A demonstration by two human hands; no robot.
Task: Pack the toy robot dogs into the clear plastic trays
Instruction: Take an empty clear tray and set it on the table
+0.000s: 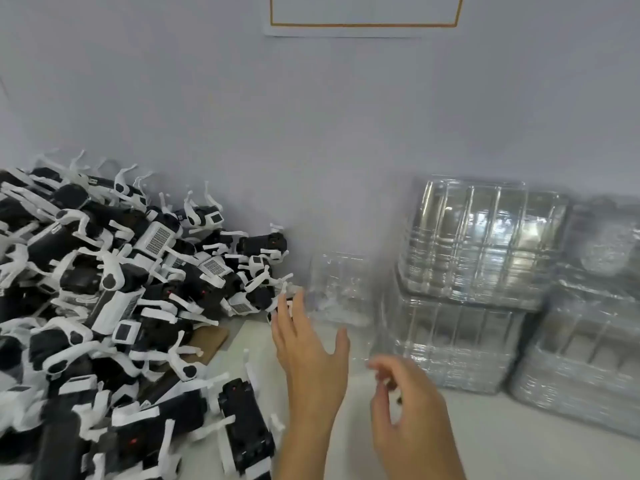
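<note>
Toy robot dogs [114,306] heaped left of both hands; trays [481,244] right.

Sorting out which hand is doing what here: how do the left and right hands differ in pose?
The left hand is spread open, fingers straight, reaching toward the edge of the pile of toy robot dogs. The right hand has curled fingers; whether it pinches anything is too blurred to tell. The left reaches farther forward than the right. Both hover above the white table, neither holding a toy dog.
</note>
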